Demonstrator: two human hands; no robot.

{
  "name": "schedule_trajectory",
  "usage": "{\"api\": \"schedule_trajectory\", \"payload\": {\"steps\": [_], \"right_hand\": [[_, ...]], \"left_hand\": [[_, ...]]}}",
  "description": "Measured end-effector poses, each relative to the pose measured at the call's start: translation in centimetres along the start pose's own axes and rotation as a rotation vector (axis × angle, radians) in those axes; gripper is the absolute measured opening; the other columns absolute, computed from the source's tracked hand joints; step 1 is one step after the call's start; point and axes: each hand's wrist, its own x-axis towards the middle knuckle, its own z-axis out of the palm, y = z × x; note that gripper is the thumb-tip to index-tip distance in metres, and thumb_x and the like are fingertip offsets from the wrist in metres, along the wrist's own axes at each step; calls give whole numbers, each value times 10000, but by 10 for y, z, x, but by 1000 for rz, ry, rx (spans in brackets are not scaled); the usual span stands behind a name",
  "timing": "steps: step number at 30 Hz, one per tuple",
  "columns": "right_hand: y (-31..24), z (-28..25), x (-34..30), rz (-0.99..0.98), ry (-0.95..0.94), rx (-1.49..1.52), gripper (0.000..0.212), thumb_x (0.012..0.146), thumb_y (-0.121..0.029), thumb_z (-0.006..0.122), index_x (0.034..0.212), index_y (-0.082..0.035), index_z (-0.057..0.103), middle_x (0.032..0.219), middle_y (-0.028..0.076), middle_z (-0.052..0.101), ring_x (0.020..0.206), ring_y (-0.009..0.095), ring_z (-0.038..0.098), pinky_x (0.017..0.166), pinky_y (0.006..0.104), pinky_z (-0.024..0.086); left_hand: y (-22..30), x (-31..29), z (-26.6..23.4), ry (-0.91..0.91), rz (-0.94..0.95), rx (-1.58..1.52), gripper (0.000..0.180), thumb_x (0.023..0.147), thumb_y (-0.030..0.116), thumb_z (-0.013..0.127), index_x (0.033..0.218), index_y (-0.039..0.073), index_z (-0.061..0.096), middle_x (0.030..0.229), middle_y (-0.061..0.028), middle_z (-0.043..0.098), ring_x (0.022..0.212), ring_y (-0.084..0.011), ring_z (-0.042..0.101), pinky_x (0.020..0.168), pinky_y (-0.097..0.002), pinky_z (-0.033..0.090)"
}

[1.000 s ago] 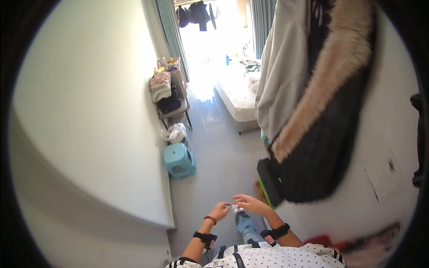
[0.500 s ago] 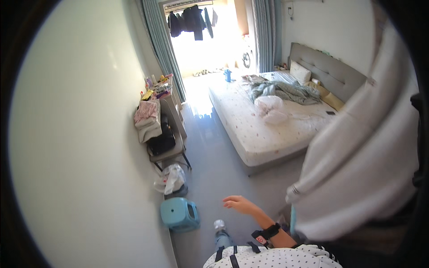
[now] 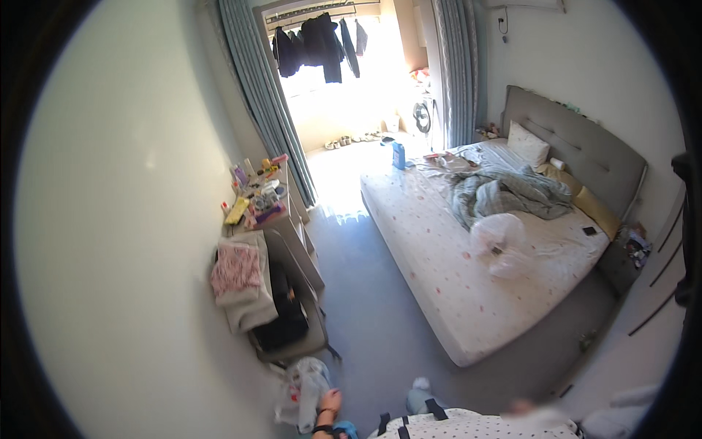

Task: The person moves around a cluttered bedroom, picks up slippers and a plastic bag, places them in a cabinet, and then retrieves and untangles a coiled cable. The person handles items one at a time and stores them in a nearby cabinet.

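Note:
My left hand (image 3: 330, 402), with a dark band at the wrist, is low in the view. It overlaps the edge of a white plastic bag (image 3: 306, 388) on the floor; whether they touch I cannot tell. Nothing shows in its fingers, which look loosely apart. Beside the wrist is a bit of the light blue stool (image 3: 345, 429). Smeared by motion at the lower edge, my right hand (image 3: 522, 407) lies in front of my dotted white top, its fingers unreadable.
A chair (image 3: 314, 333) bears folded cloths and a black bag; behind it stands a cluttered desk (image 3: 307, 256). The bed (image 3: 431, 293) on the right holds a rumpled quilt (image 3: 512, 194) and a clear plastic bag (image 3: 501, 245). Beyond a bright doorway hang dark clothes (image 3: 322, 47).
I have moved forward into the room: bed, chair and desk look nearer. The pale hanging cloth has slid away to the lower right. My left hand has come into view; the right has swung right.

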Motion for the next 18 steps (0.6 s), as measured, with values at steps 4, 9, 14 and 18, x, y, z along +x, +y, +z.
{"api": "schedule_trajectory", "payload": {"steps": [4,9,14,18], "right_hand": [[-66,6,27,247,124,293,303,846,-320,578,796,-26,626,767,109,631,748,213,619,674,363,494],[-279,44,106,182,165,449,309,843,-333,596,827,-27,635,775,96,639,749,203,627,671,350,511],[-628,125,199,-237,115,485,320,841,-346,615,858,-29,643,783,82,647,750,192,635,668,337,529],[-904,200,227,-501,-171,380,650,946,-534,317,870,-21,708,830,94,703,762,162,660,683,306,510]], "left_hand": [[153,156,22,-236,279,-380,306,899,192,536,1133,-1,578,1027,-124,657,944,-183,624,818,-286,482],[193,289,-1,-250,63,-300,334,903,176,540,1178,-14,541,1031,-125,659,918,-176,629,794,-284,498],[140,403,-47,-139,-13,-221,338,875,94,529,1188,-34,512,974,-147,672,837,-181,646,724,-306,525],[138,521,-56,-100,-193,-272,326,883,40,482,1193,-60,480,951,-162,670,845,-195,655,759,-307,539]]}}
